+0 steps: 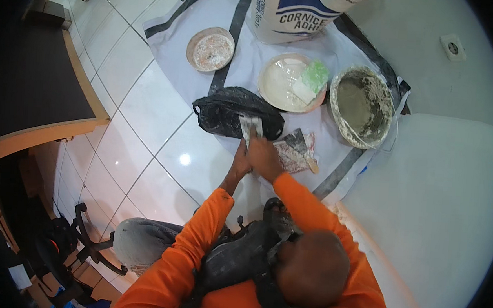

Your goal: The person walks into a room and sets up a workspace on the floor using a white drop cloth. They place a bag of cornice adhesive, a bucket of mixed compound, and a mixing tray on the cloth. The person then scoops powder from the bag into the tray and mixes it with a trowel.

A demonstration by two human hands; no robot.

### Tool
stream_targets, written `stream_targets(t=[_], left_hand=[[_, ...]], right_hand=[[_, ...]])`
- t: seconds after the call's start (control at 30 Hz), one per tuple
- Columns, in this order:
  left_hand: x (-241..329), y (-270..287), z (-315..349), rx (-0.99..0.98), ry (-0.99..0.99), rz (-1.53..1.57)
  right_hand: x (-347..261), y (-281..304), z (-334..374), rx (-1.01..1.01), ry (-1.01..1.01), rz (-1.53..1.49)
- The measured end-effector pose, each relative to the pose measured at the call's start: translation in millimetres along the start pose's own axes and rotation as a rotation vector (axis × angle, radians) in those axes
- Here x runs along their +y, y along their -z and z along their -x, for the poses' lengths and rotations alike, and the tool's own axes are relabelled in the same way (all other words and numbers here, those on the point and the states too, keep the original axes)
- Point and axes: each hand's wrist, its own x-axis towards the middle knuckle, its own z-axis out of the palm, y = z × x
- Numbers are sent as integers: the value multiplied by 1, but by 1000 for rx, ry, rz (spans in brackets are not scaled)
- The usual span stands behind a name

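In front of me, my left hand [241, 162] is closed at the lower end of a putty knife whose flat, whitish-smeared blade [250, 124] points away from me. My right hand [265, 158] overlaps it from the right, with a finger laid along the blade; the handle is hidden by my hands. Just beyond the blade lies a crumpled black plastic bag [222, 112] with white dust on it. Close to the right hand's right side, a wide scraper [296, 140] and a smeared flat piece [289, 159] lie together, with a small wooden handle [313, 166] showing.
A white sheet with black stripes [169, 29] covers the floor. On it are a residue-coated bowl [210, 49], a bowl [273, 88] holding a green-and-white sponge [312, 82], a bucket [344, 126] of grey paste and a large sack [300, 13]. A wall socket [452, 48] is right; a desk [36, 79] left.
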Motion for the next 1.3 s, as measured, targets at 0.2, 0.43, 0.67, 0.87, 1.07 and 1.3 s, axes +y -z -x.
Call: stream_targets(t=[0.2,0.43,0.67,0.87,1.07,1.3], left_hand=[[-7,0,-11,-2,-95,358],[14,-4,-1,-66,-109,112],[27,-6,21,-46,147,502],[61,-16,20,1,217,582],[47,-22,9,96,-80,395],[65,-42,30,57,139,385]], right_hand=[[-5,-1,11,-39,-38,47],[5,-1,-29,31,-1,5],[21,69,-29,-342,-158,-756],[38,85,-8,-367,-106,-728],[16,57,48,-118,12,-243],[37,52,24,-181,5,-233]])
